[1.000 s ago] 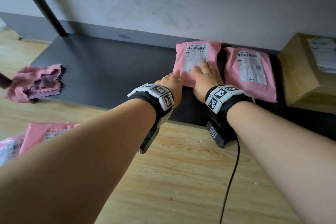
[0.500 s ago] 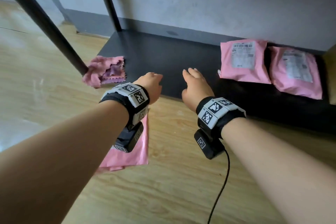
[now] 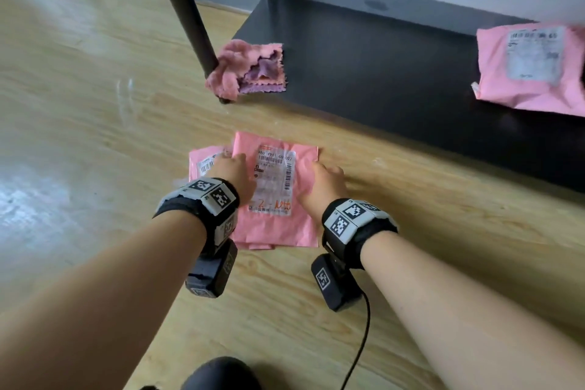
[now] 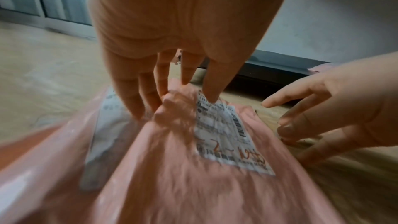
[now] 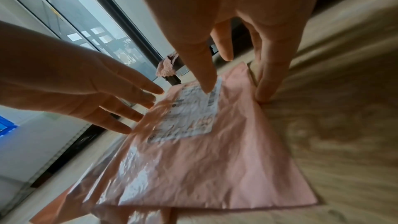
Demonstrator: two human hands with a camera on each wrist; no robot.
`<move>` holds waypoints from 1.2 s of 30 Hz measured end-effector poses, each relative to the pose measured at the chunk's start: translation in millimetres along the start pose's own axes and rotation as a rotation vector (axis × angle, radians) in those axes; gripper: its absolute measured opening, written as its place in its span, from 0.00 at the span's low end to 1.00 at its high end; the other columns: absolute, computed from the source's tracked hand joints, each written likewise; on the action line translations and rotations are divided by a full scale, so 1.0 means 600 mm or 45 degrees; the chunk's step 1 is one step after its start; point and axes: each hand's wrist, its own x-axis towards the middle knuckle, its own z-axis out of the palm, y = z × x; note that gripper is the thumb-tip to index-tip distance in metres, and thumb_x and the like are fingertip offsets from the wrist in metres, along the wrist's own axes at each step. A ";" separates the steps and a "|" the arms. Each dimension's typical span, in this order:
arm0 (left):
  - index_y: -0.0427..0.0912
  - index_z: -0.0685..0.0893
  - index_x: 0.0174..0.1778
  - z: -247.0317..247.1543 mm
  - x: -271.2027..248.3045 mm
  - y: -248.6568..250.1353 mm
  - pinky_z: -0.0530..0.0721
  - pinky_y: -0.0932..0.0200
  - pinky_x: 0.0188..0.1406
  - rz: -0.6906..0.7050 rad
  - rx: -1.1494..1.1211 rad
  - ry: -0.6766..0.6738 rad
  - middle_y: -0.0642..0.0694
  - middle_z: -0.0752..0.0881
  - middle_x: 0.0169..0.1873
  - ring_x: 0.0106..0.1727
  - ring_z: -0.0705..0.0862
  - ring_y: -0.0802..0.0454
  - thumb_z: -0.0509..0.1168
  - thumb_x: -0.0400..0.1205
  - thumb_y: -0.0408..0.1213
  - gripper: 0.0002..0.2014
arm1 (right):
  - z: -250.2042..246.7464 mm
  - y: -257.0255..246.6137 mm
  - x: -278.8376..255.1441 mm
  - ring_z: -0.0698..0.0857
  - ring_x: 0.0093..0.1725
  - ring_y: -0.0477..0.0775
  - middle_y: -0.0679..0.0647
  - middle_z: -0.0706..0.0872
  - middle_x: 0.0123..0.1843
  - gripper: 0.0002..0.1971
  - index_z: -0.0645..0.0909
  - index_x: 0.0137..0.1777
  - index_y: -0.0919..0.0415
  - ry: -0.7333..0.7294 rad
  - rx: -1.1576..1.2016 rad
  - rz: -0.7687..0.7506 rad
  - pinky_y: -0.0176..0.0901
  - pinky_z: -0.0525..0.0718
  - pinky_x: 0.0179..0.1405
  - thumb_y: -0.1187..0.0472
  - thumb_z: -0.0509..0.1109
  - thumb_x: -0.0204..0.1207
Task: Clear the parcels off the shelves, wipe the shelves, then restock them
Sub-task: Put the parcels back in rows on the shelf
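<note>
Two pink parcels lie stacked on the wooden floor in front of the black bottom shelf [image 3: 380, 66]. The top parcel [image 3: 275, 225] shows its white label; the lower parcel [image 3: 202, 161] sticks out to the left. My left hand [image 3: 234, 168] touches the top parcel's left edge with straight fingers, and the film bunches up between fingers and thumb [image 4: 211, 94]. My right hand [image 3: 326, 177] reaches its right edge, thumb [image 5: 206, 86] on the label, spread fingers [image 5: 262, 94] on the floor beside it. Another pink parcel [image 3: 531, 70] rests on the shelf at the right.
A crumpled pink cloth [image 3: 250, 70] sits on the shelf's front left corner beside a black shelf post [image 3: 180, 3]. A grey wall runs behind the shelf. Glass doors [image 5: 90, 28] stand to the left. A black cable [image 3: 361, 342] hangs from my right wrist.
A second ago both hands pressed a pink parcel on the shelf. They drew back, swung left and came down onto the parcels stacked on the floor.
</note>
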 end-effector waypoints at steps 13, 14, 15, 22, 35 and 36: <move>0.43 0.84 0.57 -0.013 -0.022 -0.013 0.80 0.53 0.61 0.160 -0.199 0.320 0.46 0.84 0.56 0.55 0.81 0.46 0.62 0.80 0.31 0.11 | -0.036 0.015 -0.044 0.79 0.62 0.58 0.57 0.74 0.65 0.21 0.78 0.66 0.57 0.119 0.023 -0.070 0.46 0.78 0.64 0.74 0.58 0.77; 0.43 0.84 0.55 -0.019 -0.024 -0.007 0.81 0.53 0.58 0.180 -0.202 0.345 0.45 0.83 0.55 0.53 0.82 0.46 0.63 0.80 0.31 0.10 | -0.046 0.016 -0.047 0.79 0.62 0.59 0.57 0.73 0.65 0.21 0.78 0.66 0.57 0.145 0.022 -0.072 0.47 0.78 0.64 0.73 0.58 0.76; 0.43 0.84 0.54 -0.025 -0.023 0.001 0.81 0.54 0.54 0.201 -0.213 0.363 0.44 0.83 0.54 0.51 0.82 0.46 0.63 0.80 0.31 0.10 | -0.057 0.017 -0.048 0.79 0.61 0.59 0.56 0.72 0.65 0.21 0.78 0.66 0.57 0.182 0.024 -0.075 0.47 0.78 0.63 0.73 0.59 0.76; 0.40 0.84 0.62 -0.096 0.020 0.111 0.81 0.46 0.62 0.514 -0.360 0.545 0.40 0.83 0.60 0.57 0.83 0.42 0.64 0.78 0.28 0.16 | -0.201 0.026 -0.008 0.79 0.61 0.58 0.58 0.72 0.67 0.18 0.78 0.64 0.62 0.504 0.067 -0.082 0.36 0.73 0.57 0.74 0.61 0.76; 0.43 0.58 0.80 -0.022 0.101 0.309 0.61 0.49 0.78 0.823 0.290 0.220 0.48 0.61 0.79 0.79 0.63 0.49 0.52 0.86 0.44 0.26 | -0.290 0.140 0.115 0.58 0.80 0.60 0.58 0.58 0.82 0.27 0.57 0.81 0.56 0.172 -0.486 -0.088 0.58 0.58 0.80 0.60 0.56 0.82; 0.43 0.56 0.80 -0.021 0.107 0.317 0.59 0.50 0.78 0.841 0.300 0.233 0.49 0.59 0.80 0.80 0.61 0.50 0.51 0.86 0.44 0.26 | -0.293 0.149 0.121 0.56 0.81 0.60 0.58 0.56 0.82 0.27 0.55 0.82 0.57 0.179 -0.506 -0.082 0.59 0.55 0.81 0.60 0.55 0.83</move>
